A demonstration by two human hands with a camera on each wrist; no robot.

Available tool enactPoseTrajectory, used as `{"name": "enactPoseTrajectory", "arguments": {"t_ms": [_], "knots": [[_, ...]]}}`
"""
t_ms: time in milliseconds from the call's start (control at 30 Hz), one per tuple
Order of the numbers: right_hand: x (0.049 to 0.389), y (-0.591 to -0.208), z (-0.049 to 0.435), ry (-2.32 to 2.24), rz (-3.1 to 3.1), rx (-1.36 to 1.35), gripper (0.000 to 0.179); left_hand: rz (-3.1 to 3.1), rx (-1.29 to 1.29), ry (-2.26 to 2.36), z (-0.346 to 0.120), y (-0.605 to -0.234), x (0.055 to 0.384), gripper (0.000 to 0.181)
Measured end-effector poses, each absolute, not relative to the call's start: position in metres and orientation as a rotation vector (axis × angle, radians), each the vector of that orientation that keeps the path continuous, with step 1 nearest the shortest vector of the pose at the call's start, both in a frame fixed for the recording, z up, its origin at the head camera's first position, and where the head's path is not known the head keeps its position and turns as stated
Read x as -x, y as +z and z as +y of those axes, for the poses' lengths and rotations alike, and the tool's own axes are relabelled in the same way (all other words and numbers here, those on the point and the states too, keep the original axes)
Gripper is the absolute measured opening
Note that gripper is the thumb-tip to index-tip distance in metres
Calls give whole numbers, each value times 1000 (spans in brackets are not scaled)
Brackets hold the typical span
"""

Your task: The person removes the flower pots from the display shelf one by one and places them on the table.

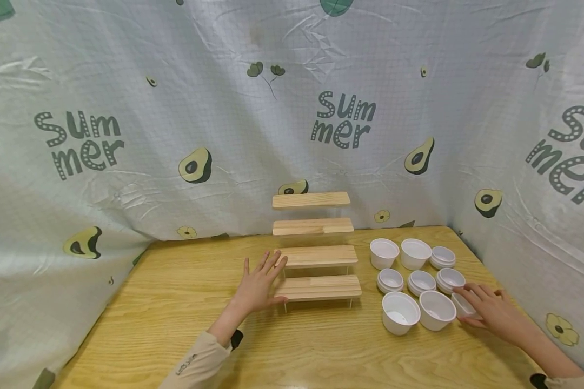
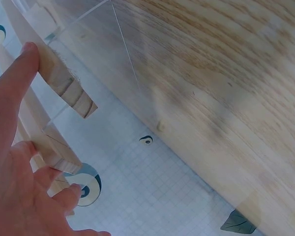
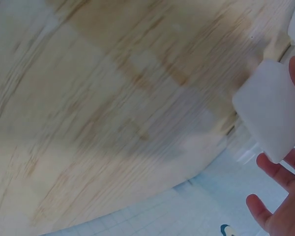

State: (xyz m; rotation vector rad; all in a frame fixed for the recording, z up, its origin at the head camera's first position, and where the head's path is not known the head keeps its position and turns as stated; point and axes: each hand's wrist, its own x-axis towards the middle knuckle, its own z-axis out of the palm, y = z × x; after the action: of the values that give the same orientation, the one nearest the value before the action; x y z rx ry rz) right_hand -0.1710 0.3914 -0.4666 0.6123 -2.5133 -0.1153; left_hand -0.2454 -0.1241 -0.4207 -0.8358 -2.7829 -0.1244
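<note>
A stepped shelf of several pale wooden boards on clear supports stands mid-table; its lowest board (image 1: pixel 316 287) is nearest. At the shelf's left end, my left hand (image 1: pixel 257 286) has its fingers spread, the thumb touching the end of a board (image 2: pixel 64 81) in the left wrist view. Over on the right, my right hand (image 1: pixel 495 314) holds a white plastic cup (image 3: pixel 268 110) between thumb and fingers. That cup is partly hidden by the hand in the head view. Right beside it stands another white cup (image 1: pixel 437 310).
Several other white cups stand in rows right of the shelf, among them a tall one (image 1: pixel 384 253) and a low one (image 1: pixel 422 282). A printed cloth (image 1: pixel 253 124) hangs behind and at both sides of the wooden table (image 1: pixel 185 302).
</note>
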Motion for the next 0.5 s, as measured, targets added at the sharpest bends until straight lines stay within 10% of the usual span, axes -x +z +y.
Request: {"name": "enactPoseTrajectory", "arguments": {"t_ms": [500], "knots": [[166, -467, 393, -120, -2493, -632, 74, -2768, 856, -165, -127, -420, 246, 91]]}}
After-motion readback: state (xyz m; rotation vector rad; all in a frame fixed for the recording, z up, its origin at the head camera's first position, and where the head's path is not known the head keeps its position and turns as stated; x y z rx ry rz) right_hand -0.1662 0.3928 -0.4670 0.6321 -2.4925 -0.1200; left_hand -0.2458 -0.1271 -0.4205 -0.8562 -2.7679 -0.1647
